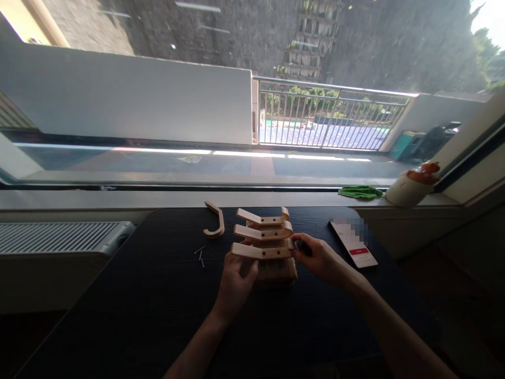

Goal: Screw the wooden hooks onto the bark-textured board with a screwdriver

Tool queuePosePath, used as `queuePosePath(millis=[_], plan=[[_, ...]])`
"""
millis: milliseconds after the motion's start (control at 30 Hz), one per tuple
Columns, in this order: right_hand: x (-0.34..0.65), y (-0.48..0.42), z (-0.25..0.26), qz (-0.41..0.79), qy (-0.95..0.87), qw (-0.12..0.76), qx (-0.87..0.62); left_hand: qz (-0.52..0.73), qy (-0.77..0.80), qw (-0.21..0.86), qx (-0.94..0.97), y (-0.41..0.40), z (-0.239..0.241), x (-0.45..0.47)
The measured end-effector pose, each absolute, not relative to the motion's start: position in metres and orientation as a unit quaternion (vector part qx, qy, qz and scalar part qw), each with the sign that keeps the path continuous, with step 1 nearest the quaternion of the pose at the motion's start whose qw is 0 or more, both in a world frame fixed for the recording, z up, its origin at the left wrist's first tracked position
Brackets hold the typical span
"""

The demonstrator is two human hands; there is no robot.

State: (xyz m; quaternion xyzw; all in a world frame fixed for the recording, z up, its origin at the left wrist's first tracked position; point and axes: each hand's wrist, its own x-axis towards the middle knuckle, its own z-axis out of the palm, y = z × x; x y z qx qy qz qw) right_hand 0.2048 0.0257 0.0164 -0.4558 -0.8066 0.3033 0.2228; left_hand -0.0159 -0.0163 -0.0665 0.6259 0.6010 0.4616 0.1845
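Observation:
On the dark table lies a wooden hook rack [276, 268], its board carrying three pale wooden hooks [272, 252] side by side. Two dark holes or screw heads show in each hook. My left hand [239, 273] is closed around the left side of the rack by the nearest hook, thumb over the board. My right hand [319, 255] grips a short black tool handle [303, 246] beside that hook's right end; the tool's tip cannot be made out. Left of the rack rest a loose wooden hook [221, 223] and several screws [200, 255].
A phone [355, 247] with a lit screen lies at the table's right. Behind the table runs a window sill with a green cloth [360, 192] and a white pot [408, 189]. A radiator [63, 237] stands to the left.

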Motion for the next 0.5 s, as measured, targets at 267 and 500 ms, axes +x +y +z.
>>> queuePosePath(millis=[267,500], plan=[[0.2009,0.0262,0.0178,0.301,-0.825,0.240,-0.415,0.443,0.610,0.162,0.637,-0.0170,-0.0656,-0.0168],[0.1997,0.0224,0.0211,0.299,-0.821,0.240,-0.424,0.458,0.605,0.161,0.631,-0.0160,-0.0652,-0.0155]])
